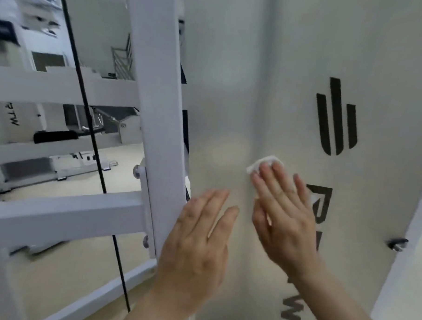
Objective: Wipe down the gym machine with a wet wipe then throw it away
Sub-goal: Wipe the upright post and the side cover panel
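From the head camera, the single view here: the right hand (pixel 284 218) lies with its fingers straight and together, pressing a small folded white wet wipe (pixel 265 161) flat against the gym machine's broad, pale cream shroud panel (pixel 232 88). The wipe shows just beyond the fingertips and again at the hand's outer edge; the rest is hidden under the palm. The left hand (pixel 199 241) sits just beside the right, fingers straight and slightly spread, holding nothing. It looks laid flat on the panel, though I cannot tell whether it truly touches.

The step in hand appears to be wiping the panel face. To do it well, I would keep the whole palm bearing on the wipe so it does not bunch or slip out, work in overlapping passes, and carry them over the black three-bar logo (pixel 336 117) above the right hand and the black lettering (pixel 293 311) below it. The left hand serves best as a steadying brace, kept out of the damp track.

Counted: two hands, one wipe, one panel, one logo. To the left of the left hand stands one white square-tube upright (pixel 157 85), with one thin black cable (pixel 86 106) further left. Well right of the right hand is one small dark knob (pixel 397 244).
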Motion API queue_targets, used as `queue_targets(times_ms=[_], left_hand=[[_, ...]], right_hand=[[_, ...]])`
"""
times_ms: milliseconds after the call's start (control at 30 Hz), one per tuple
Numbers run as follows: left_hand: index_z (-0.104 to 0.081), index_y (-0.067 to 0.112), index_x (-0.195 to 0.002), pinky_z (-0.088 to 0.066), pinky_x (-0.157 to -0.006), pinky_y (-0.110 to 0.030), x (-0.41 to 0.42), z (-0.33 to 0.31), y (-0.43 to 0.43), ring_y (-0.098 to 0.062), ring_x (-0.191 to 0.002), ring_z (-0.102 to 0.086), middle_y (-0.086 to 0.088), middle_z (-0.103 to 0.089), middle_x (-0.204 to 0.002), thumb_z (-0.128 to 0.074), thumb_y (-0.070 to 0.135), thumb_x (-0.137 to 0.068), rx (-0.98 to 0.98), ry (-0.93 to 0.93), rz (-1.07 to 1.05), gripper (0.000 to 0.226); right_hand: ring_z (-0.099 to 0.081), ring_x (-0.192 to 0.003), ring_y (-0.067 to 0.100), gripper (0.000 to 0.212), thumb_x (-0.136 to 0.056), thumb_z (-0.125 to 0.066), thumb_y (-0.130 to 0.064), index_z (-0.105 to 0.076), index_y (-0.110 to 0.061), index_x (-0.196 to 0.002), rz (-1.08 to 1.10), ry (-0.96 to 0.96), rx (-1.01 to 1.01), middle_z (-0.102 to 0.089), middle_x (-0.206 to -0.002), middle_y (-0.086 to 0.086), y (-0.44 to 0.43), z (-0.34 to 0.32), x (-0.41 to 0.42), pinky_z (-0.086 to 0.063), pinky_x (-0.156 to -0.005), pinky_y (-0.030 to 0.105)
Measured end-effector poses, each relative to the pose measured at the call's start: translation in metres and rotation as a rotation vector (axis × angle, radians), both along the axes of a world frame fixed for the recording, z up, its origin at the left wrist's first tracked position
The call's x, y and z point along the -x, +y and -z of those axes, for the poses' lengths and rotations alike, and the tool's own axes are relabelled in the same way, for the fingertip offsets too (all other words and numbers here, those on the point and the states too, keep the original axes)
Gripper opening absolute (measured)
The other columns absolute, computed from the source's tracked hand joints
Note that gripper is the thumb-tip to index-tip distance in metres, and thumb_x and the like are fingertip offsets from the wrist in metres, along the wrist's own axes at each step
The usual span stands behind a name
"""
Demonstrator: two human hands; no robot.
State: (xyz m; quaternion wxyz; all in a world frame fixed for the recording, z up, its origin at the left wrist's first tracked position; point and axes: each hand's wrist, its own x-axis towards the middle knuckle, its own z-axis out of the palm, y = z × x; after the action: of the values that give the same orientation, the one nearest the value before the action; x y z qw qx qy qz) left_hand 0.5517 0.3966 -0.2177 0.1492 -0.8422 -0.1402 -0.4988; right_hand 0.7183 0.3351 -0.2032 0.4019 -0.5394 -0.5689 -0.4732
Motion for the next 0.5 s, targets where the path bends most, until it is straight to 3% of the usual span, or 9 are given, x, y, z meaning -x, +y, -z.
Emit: queue_targets(times_ms=[100, 167, 267, 367, 500], left_hand=[[-0.047, 0.012, -0.139, -0.026, -0.117, -0.043, -0.006, 0.026, 0.011, -0.025, -0.144, -0.028, -0.01, -0.038, -0.153, -0.047, 0.013, -0.087, -0.091, 0.04, -0.105, 0.051], [-0.048, 0.01, -0.139, -0.025, -0.117, -0.042, -0.007, 0.035, 0.022, -0.025, -0.144, -0.029, -0.01, -0.038, -0.152, -0.046, 0.012, -0.089, -0.145, -0.006, -0.12, 0.05], [-0.053, 0.004, -0.131, -0.03, -0.115, -0.043, -0.008, 0.044, 0.03, -0.026, -0.138, -0.039, -0.013, -0.047, -0.145, -0.041, 0.008, -0.09, -0.207, -0.148, -0.066, 0.043], [-0.054, 0.006, -0.125, -0.032, -0.114, -0.044, -0.009, 0.045, 0.031, -0.028, -0.135, -0.043, -0.013, -0.05, -0.142, -0.039, 0.006, -0.088, -0.25, -0.183, -0.032, 0.04], [-0.053, 0.01, -0.117, -0.036, -0.111, -0.046, -0.009, 0.045, 0.031, -0.03, -0.134, -0.045, -0.013, -0.052, -0.141, -0.035, 0.007, -0.089, -0.247, -0.185, -0.019, 0.033]], right_hand=[[-0.06, -0.12, 0.027, 0.018, -0.096, -0.06, -0.009, -0.072, 0.004, -0.102, -0.084, 0.184, -0.308, -0.066, -0.12, 0.014, -0.003, 0.006, -0.009, -0.047, -0.102, 0.04], [-0.066, -0.109, 0.026, 0.008, -0.09, -0.068, -0.002, -0.073, 0.004, -0.091, -0.192, 0.141, -0.38, -0.071, -0.107, 0.013, 0.016, 0.019, 0.013, -0.05, -0.098, 0.035], [-0.061, -0.117, 0.027, 0.019, -0.089, -0.063, 0.006, -0.07, 0.007, -0.106, -0.299, -0.003, -0.246, -0.066, -0.119, 0.016, 0.04, 0.05, 0.043, -0.048, -0.101, 0.039], [-0.052, -0.129, 0.026, 0.038, -0.089, -0.059, 0.01, -0.059, 0.005, -0.127, -0.18, -0.138, -0.168, -0.056, -0.136, 0.015, 0.028, 0.059, 0.008, -0.044, -0.105, 0.042], [-0.024, -0.147, 0.02, 0.052, -0.1, -0.037, -0.026, -0.036, -0.005, -0.148, 0.118, 0.199, -0.186, -0.031, -0.156, 0.009, 0.019, 0.044, -0.005, -0.027, -0.114, 0.049]])
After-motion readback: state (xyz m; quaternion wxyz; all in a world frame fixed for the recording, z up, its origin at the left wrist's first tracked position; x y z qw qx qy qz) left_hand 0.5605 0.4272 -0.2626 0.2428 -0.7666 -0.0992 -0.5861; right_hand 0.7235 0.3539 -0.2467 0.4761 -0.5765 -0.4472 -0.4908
